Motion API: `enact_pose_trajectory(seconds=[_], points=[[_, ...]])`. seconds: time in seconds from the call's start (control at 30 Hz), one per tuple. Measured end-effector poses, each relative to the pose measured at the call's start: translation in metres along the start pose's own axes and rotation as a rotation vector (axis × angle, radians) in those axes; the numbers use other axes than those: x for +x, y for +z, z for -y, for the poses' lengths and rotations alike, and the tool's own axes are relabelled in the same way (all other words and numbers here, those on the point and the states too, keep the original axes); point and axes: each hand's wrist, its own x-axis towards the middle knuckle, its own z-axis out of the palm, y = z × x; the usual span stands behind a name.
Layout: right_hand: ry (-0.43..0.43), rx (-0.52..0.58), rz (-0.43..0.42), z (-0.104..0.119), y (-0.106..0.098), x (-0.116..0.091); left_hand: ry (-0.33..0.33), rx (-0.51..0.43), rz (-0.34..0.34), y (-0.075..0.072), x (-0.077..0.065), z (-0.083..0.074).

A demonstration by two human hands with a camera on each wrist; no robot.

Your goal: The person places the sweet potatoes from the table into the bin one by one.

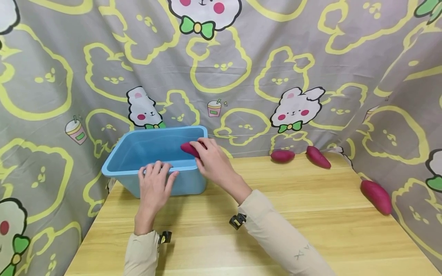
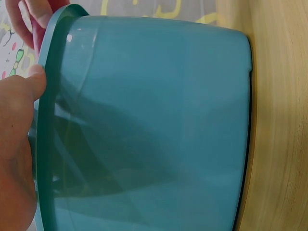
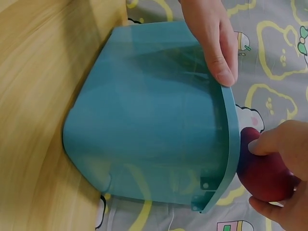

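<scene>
Right hand [image 1: 215,163] pinches a plump, tapered purple tuber [image 1: 189,149] at the right end of a blue bin [image 1: 188,184].
The bin is smooth, faintly glossy plastic, its walls narrowing below a rolled, round-cornered rim, which the left hand [image 1: 154,188] grips at the near side; three more tubers [image 1: 376,196], matte and oblong, lie on the wood-grained table [image 1: 276,203].

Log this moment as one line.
left hand: grips rim of blue bin | right hand: holds purple sweet potato at rim | table: three more sweet potatoes
</scene>
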Motion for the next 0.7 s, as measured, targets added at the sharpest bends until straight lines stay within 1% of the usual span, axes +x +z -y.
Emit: enact_pose_trajectory(seconds=[0.37,0.57,0.7], points=[[0.002,-0.008,0.059,0.006,0.009,0.017,0.002,0.007,-0.003,-0.002,0.002,0.001],[0.022,-0.011,0.107,0.009,0.015,0.02,-0.004,0.011,0.01,-0.002,0.001,0.0],[0.038,0.007,0.135,0.009,0.019,0.021,-0.006,0.008,0.01,-0.001,0.001,-0.001]])
